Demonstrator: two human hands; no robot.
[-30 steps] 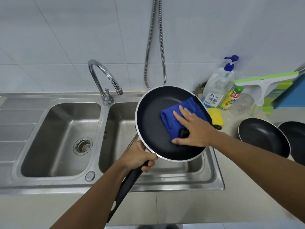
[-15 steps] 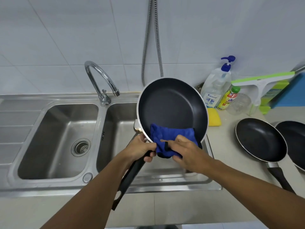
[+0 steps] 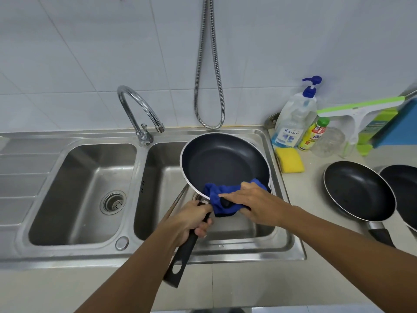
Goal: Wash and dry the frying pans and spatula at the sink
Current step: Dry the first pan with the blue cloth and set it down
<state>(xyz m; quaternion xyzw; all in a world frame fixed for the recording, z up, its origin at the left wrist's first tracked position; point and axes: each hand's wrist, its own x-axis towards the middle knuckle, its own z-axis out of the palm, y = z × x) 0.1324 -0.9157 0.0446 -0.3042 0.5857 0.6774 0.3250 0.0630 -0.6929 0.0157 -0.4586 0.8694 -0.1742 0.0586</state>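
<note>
A black frying pan [image 3: 222,164] with a pale rim hangs over the right sink basin [image 3: 162,177], tilted slightly toward me. My left hand [image 3: 191,219] grips its black handle [image 3: 180,260]. My right hand [image 3: 255,203] holds a bunched blue cloth [image 3: 217,196] against the pan's near rim, where the handle joins. Two more black pans lie on the counter at the right: a second pan [image 3: 358,190] and a third pan [image 3: 404,190] cut off by the frame edge. No spatula is in view.
The left basin [image 3: 74,188] has a drain strainer [image 3: 112,202]. A curved tap [image 3: 137,109] stands between the basins, and a metal hose [image 3: 208,86] hangs on the tiled wall. A yellow sponge [image 3: 290,162], soap pump bottle [image 3: 293,123], small yellow bottle [image 3: 312,135] and green squeegee [image 3: 358,109] sit at the back right.
The cloth and my right hand slid from the pan's inner surface down to its near rim. The pan tilted from steep to nearly flat and sank lower over the basin.
</note>
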